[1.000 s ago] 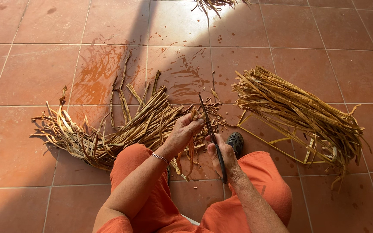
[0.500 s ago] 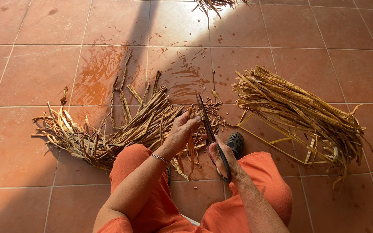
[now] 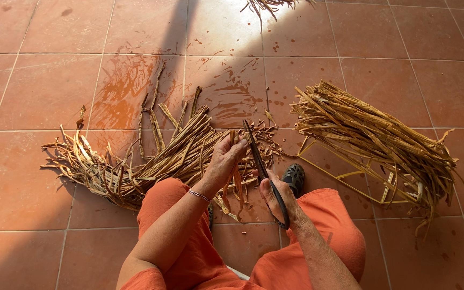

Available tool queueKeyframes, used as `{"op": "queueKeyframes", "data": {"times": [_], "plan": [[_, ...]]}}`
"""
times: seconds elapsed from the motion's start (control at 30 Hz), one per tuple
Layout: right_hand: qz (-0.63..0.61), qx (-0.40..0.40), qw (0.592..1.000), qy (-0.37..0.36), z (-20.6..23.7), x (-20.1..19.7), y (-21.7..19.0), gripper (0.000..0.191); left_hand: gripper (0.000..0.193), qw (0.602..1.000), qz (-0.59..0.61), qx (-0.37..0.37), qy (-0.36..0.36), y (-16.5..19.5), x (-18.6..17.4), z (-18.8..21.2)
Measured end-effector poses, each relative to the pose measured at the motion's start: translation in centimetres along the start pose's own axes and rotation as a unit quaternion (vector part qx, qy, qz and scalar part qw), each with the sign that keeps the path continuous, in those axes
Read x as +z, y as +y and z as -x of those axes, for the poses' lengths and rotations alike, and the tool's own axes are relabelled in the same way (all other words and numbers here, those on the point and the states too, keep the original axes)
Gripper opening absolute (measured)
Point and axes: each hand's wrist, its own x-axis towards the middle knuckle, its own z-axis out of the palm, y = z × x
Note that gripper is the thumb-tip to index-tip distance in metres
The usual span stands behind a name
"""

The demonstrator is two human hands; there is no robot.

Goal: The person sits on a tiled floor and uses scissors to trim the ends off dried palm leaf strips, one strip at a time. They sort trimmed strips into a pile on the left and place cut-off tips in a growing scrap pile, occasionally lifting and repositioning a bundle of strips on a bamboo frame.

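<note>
- My left hand (image 3: 225,161) is closed around a dried leaf strip (image 3: 236,185), pinching it near its top end; the strip hangs down from the fingers between my knees.
- My right hand (image 3: 276,194) is wrapped tight round the handle of a long dark knife (image 3: 257,156); the blade points up and away from me, tilted a bit left.
- The blade's upper part sits just beside the left fingers and the top of the strip; I can't tell if the edge is touching the strip or just next to it.
- A thin bracelet (image 3: 200,195) sits on my left wrist.
- I'm sitting low, orange trousers (image 3: 333,223) over both knees, and a dark shoe (image 3: 295,178) shows just right of the knife hand.
- A big loose pile of dried leaves (image 3: 135,166) lies on the floor to my left, fanned out, running from far left up to the left hand; a few single strips stick out past it.
- A second, tidier bundle of dried leaves (image 3: 371,137) lies to my right, well apart from the hands.
- That right bundle rests on a thin yellow wire frame (image 3: 345,174), partly hidden under it.
- Small scraps (image 3: 272,145) litter the floor between the two piles.
- The floor is terracotta tile (image 3: 44,91), with wet-looking streaks (image 3: 130,91) beyond the left pile and a strong shadow band up the middle.
- A bit more dried stuff (image 3: 267,5) peeks in at the top edge, too cut off to tell what it is.
</note>
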Motion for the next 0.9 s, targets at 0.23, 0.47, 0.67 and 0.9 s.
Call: {"op": "queueKeyframes", "data": {"times": [0.23, 0.47, 0.67, 0.9], "plan": [[0.005, 0.009, 1.000, 0.025, 0.3, -0.1, -0.8, 0.082, 0.015, 0.999, 0.022, 0.001, -0.043, -0.8, 0.0, 0.3], [0.065, 0.015, 0.996, 0.059, 0.8, 0.1, -1.3, 0.077, 0.015, 0.998, 0.038, 0.006, -0.053, -0.7, 0.4, 0.4], [0.111, 0.037, 0.992, 0.055, 0.4, 0.2, -2.0, 0.079, 0.014, 0.998, 0.040, -0.009, -0.057, -0.3, 0.6, 0.7], [0.018, 0.018, 0.995, 0.095, 0.1, 0.2, -0.4, 0.064, 0.016, 0.995, -0.044, -0.003, -0.093, -0.9, 0.7, 1.2]]}}
